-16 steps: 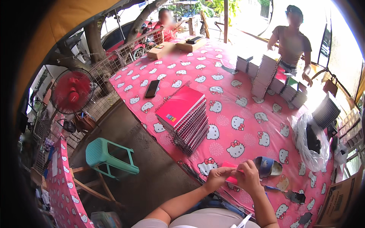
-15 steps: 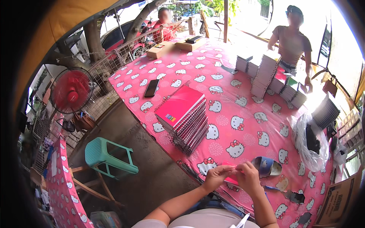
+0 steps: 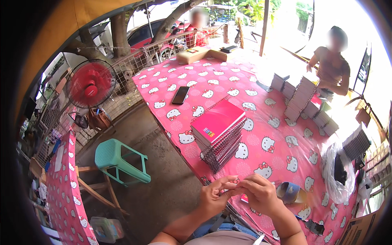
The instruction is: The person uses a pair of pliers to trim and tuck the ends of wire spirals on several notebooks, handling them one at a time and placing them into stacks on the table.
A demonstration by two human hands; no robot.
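My left hand [image 3: 215,196] and my right hand [image 3: 259,194] meet just above the near table edge. Thumbs and fingertips of both are pinched together, and whatever they hold is hidden or too small to name. Under the right hand shows a sliver of a pink-red item [image 3: 244,198], mostly covered. Right of that hand lies a blue-and-tan rounded object [image 3: 290,192], with a blue pen-like thing [image 3: 298,217] nearer me. Beyond my hands stands a stack of spiral notebooks [image 3: 219,122], pink cover on top.
A pink patterned cloth [image 3: 212,94] covers the table, with a phone [image 3: 180,95] on it. Notebook stacks [image 3: 300,98] stand far right, near another person [image 3: 332,65]. A plastic bag [image 3: 339,171] sits at right. Left are a green stool [image 3: 122,161] and a red fan [image 3: 90,83].
The view has shifted, so the table things sit farther right. My hands stay pinched together, nearer the table edge, and less of the pink-red item shows. The person at right has drawn an arm in.
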